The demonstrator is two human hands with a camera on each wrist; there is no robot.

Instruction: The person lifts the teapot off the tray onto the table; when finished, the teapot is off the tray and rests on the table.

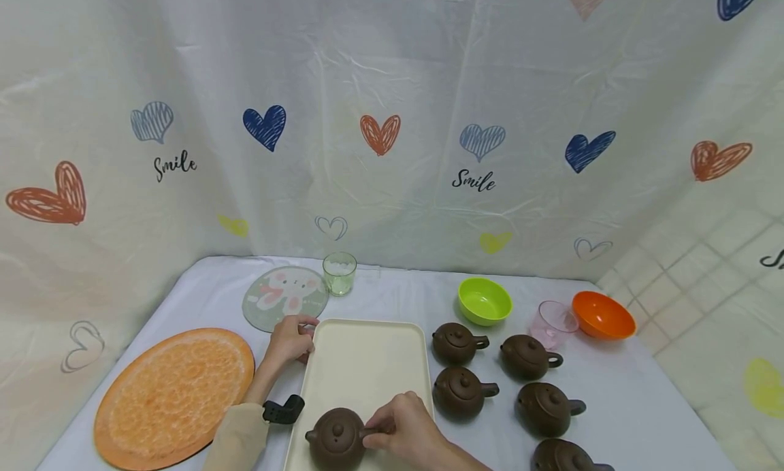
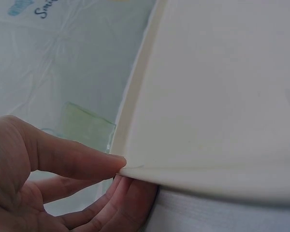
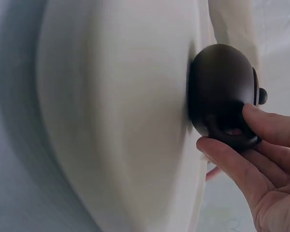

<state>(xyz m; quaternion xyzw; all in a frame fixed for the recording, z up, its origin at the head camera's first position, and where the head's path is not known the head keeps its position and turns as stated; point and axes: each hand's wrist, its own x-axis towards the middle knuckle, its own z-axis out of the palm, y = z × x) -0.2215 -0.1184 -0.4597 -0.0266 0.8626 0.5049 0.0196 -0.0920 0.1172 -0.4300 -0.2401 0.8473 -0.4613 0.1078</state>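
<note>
A cream rectangular tray [image 1: 367,362] lies on the table. My left hand [image 1: 290,338] pinches its far left edge; in the left wrist view the thumb lies on top of the tray rim [image 2: 135,166] with the fingers beneath. My right hand [image 1: 404,427] grips the handle of a dark brown teapot [image 1: 338,440] at the tray's near end. In the right wrist view, the teapot [image 3: 222,82] is upright relative to the tray, thumb and fingers about its handle. Whether its base touches the tray I cannot tell.
Several brown teapots [image 1: 459,393] stand right of the tray. Behind them are a green bowl [image 1: 485,301], a pink glass [image 1: 553,325] and an orange bowl [image 1: 603,314]. A round orange mat [image 1: 177,396], a rabbit-print mat [image 1: 284,297] and a green glass [image 1: 339,273] lie left and back.
</note>
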